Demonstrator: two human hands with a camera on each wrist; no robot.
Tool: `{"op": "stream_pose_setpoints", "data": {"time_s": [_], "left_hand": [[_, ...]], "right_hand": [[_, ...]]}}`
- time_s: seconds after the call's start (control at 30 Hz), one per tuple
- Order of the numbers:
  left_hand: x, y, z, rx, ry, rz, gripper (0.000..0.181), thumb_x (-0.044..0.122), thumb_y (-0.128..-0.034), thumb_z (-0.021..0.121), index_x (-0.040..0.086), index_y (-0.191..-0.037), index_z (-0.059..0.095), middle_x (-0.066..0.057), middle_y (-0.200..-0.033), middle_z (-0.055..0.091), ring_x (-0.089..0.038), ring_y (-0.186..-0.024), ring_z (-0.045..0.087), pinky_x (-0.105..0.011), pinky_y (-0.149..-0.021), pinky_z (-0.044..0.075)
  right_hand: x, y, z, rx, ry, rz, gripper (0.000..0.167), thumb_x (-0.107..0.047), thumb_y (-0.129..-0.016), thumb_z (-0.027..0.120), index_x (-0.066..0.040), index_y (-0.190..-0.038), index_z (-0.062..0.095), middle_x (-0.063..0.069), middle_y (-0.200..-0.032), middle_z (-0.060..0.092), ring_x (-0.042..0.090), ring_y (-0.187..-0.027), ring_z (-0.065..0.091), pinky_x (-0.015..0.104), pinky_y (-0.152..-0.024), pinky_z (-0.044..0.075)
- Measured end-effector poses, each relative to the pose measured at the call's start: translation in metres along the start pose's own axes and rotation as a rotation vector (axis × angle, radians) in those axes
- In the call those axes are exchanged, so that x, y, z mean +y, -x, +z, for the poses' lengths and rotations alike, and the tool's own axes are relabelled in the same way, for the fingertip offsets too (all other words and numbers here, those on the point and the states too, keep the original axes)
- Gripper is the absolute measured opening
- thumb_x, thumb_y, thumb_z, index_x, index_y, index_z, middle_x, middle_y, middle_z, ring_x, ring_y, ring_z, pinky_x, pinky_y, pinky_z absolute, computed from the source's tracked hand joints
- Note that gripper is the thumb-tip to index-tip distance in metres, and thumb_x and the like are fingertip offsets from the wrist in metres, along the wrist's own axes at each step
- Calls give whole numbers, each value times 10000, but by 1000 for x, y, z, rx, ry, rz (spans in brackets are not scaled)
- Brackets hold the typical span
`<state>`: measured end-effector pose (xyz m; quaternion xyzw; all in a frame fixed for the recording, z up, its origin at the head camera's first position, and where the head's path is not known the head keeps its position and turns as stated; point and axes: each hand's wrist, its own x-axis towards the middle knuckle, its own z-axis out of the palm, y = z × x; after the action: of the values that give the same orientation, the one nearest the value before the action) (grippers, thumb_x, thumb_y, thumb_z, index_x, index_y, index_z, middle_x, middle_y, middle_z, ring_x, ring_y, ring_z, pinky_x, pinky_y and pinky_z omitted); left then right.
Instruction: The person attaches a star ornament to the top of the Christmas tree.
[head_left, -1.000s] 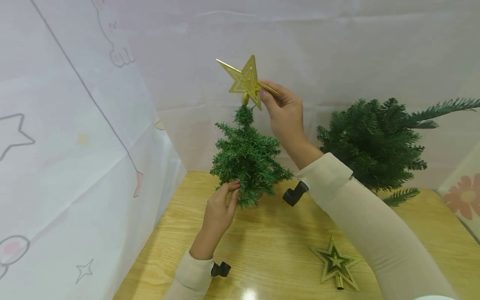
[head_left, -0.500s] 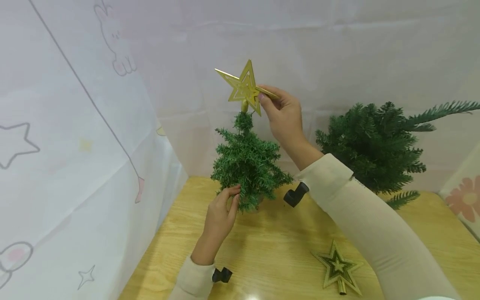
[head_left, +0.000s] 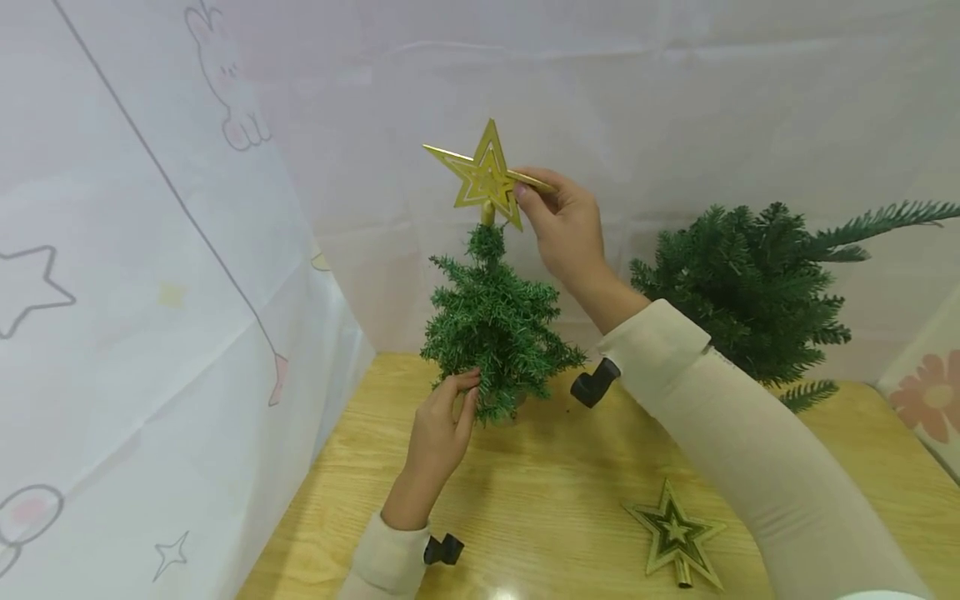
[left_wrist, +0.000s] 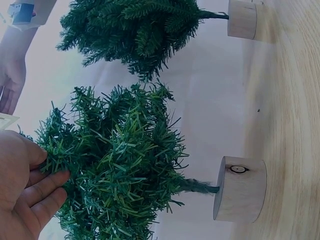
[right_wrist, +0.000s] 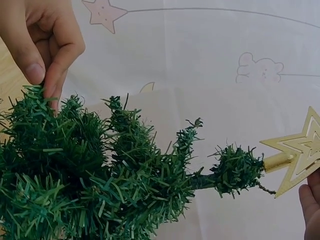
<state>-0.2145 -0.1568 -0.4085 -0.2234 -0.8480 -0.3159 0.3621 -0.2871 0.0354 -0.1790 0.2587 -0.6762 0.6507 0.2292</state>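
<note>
I have the star [head_left: 486, 179] pinched by one point between thumb and fingers of the right hand [head_left: 566, 221], a hold that seems chosen to leave the socket [head_left: 488, 213] free underneath. That socket meets the tip [right_wrist: 237, 172] of the tree [head_left: 491, 317]; from my feeds I can't tell how much of the tip sits inside. The left hand [head_left: 438, 425] pinches a low branch [right_wrist: 32, 95], I judge to steady the tree against any push from above. The tree stands upright on its round wooden base [left_wrist: 242, 190] on the table [head_left: 585, 492], in front of a printed sheet [head_left: 600, 108]. A second star [head_left: 677, 531] lies flat near the right sleeve [head_left: 787, 467], and a second tree [head_left: 750, 292] stands beyond that arm, probably set aside for working room.
</note>
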Motion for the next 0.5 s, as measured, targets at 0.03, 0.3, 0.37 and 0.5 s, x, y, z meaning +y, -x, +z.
{"op": "stream_pose_setpoints", "data": {"time_s": [0.03, 0.3, 0.37, 0.5], "left_hand": [[0, 0, 0, 4, -3, 4, 188, 86, -978, 603, 61, -1164, 601, -51, -1255, 636, -224, -1091, 638, -351, -881, 541], [0, -1, -1, 7, -4, 11, 187, 92, -980, 602, 59, -1164, 604, -46, -1251, 637, -223, -1095, 636, -350, -890, 536], [-1, 0, -1, 1, 0, 6, 187, 105, -987, 593, 61, -1169, 602, -42, -1256, 634, -221, -1098, 634, -348, -895, 534], [-1, 0, -1, -12, 3, -11, 192, 116, -993, 585, 64, -1177, 597, -33, -1271, 625, -221, -1101, 632, -346, -898, 533]], "right_hand": [[3, -3, 0, -6, 6, -5, 258, -123, -996, 574, -33, -1221, 661, 104, -1188, 655, 193, -1114, 614, 257, -962, 478], [9, -14, -5, -77, 85, -12, 280, -209, -1008, 557, -74, -1235, 649, 61, -1171, 671, 124, -1100, 619, 246, -950, 482], [8, -16, -7, -96, 104, -1, 296, -226, -1016, 538, -76, -1253, 632, 66, -1169, 668, 124, -1100, 618, 236, -944, 483], [6, -20, -10, -138, 106, 16, 323, -234, -1024, 505, -66, -1283, 600, 78, -1188, 651, 124, -1118, 605, 217, -955, 470]]}}
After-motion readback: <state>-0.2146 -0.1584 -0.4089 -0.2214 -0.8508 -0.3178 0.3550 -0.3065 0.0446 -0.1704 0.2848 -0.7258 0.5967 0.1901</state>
